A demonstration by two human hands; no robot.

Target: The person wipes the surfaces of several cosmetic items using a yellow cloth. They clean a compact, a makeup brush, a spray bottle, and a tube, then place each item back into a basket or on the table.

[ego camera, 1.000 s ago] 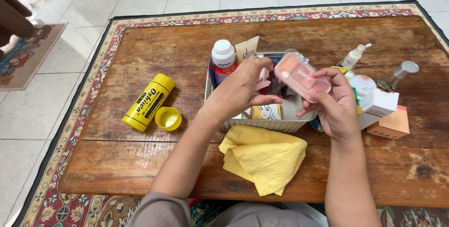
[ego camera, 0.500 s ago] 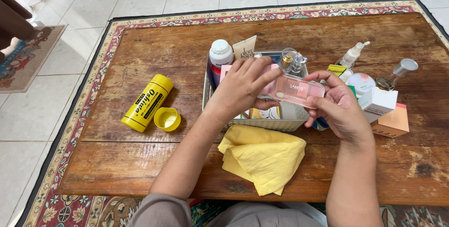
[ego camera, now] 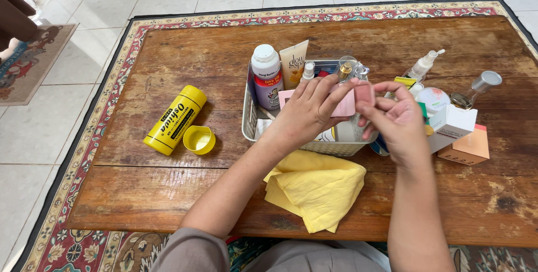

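Both hands meet over a white plastic basket [ego camera: 250,127] on a wooden table [ego camera: 213,53]. My left hand [ego camera: 307,109] and my right hand [ego camera: 394,119] together grip a small pink bottle [ego camera: 352,100], held sideways just above the basket. The left fingers cover its left part, and the right fingers pinch its right end. Inside the basket stand a white bottle with a red label [ego camera: 265,77], a cream tube [ego camera: 293,63] and small spray bottles [ego camera: 346,68].
A yellow tube [ego camera: 175,119] lies on the table at the left with its yellow cap [ego camera: 199,139] beside it. A folded yellow cloth [ego camera: 317,188] sits at the near edge. White and orange boxes [ego camera: 460,134], a round jar [ego camera: 432,99] and glass bottles [ego camera: 474,90] crowd the right side.
The pink bottle was tilted up in my right hand alone; it has come down flat over the basket, and my left hand has closed onto it.
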